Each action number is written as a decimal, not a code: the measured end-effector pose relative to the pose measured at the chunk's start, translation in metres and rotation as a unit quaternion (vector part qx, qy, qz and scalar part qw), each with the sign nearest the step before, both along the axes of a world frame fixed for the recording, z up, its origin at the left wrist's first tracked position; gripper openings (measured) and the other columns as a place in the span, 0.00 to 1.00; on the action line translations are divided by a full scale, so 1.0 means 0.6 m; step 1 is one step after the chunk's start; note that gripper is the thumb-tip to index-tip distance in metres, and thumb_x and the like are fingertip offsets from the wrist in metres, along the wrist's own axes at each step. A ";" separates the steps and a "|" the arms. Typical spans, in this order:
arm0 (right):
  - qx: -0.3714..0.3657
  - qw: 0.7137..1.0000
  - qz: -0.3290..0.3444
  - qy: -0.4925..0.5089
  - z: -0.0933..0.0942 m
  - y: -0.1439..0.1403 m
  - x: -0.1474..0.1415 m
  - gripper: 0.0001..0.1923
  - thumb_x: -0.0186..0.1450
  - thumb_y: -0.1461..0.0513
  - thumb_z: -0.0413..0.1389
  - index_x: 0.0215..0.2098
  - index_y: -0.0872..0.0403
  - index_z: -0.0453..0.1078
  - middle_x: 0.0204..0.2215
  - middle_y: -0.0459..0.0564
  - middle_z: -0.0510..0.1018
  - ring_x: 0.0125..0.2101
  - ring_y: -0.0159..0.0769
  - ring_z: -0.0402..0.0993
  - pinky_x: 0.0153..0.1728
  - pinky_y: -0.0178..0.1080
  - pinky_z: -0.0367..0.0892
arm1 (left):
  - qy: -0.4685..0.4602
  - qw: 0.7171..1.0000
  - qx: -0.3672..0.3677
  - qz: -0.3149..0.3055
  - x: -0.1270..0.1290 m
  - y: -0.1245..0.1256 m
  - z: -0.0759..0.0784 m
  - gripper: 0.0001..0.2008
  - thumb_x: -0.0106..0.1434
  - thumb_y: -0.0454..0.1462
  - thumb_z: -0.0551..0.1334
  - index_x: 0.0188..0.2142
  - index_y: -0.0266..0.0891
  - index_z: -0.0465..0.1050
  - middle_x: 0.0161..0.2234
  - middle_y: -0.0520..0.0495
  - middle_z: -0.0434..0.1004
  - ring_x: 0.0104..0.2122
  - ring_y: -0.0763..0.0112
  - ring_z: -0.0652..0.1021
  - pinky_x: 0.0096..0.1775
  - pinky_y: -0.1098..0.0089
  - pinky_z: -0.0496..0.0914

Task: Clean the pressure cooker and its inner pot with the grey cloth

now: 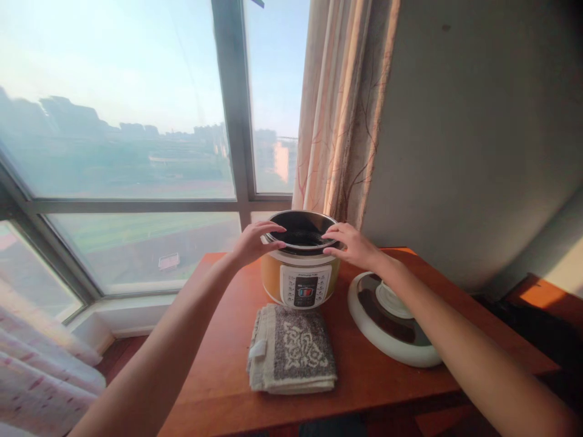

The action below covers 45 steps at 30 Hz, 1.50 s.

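A rice cooker (271, 280) with a white front panel stands uncovered on the wooden table. Its dark inner pot (303, 226) has a shiny rim. My left hand (257, 241) is at the left side of that rim, thumb and fingers apart. On the opposite side, my right hand (350, 244) has its fingers over the rim and its thumb lower, with a gap between them. Neither hand is visibly closed on the pot; whether the fingertips touch it is hard to tell. In front of the cooker lies a folded grey and beige towel (304, 349).
The round cooker lid (364, 315), white with a dark centre, lies on the table (214, 364) under my right forearm. Behind are a large window (136, 152) and a curtain (337, 109). A grey wall (455, 152) rises at the right.
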State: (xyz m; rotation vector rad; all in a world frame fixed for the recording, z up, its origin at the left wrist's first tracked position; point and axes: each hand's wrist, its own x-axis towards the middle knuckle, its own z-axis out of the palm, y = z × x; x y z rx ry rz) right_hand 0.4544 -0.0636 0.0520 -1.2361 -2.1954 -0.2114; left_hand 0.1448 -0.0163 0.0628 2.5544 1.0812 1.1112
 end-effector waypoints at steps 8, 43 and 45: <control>0.057 0.994 0.051 -0.082 -0.026 -0.016 0.006 0.16 0.71 0.53 0.54 0.50 0.53 0.76 0.45 0.56 0.80 0.48 0.45 0.75 0.52 0.48 0.66 | 0.016 1.000 -0.003 -0.025 -0.002 -0.016 -0.032 0.12 0.59 0.46 0.69 0.40 0.46 0.82 0.44 0.44 0.83 0.48 0.55 0.78 0.59 0.56 0.63; -0.001 0.943 -0.215 0.254 -0.125 0.079 0.016 0.28 0.65 0.64 0.41 0.58 0.62 0.69 0.62 0.62 0.68 0.63 0.43 0.63 0.65 0.46 0.56 | -0.443 0.805 -0.360 0.162 0.010 0.057 -0.123 0.20 0.58 0.51 0.56 0.45 0.46 0.70 0.37 0.48 0.75 0.32 0.70 0.76 0.30 0.74 0.69; 0.008 0.944 -0.212 0.252 -0.126 0.076 0.016 0.27 0.64 0.64 0.41 0.58 0.61 0.69 0.62 0.61 0.69 0.63 0.42 0.63 0.65 0.46 0.56 | -0.453 0.797 -0.368 0.153 0.007 0.054 -0.121 0.18 0.58 0.50 0.57 0.44 0.46 0.71 0.36 0.48 0.74 0.31 0.70 0.76 0.29 0.74 0.68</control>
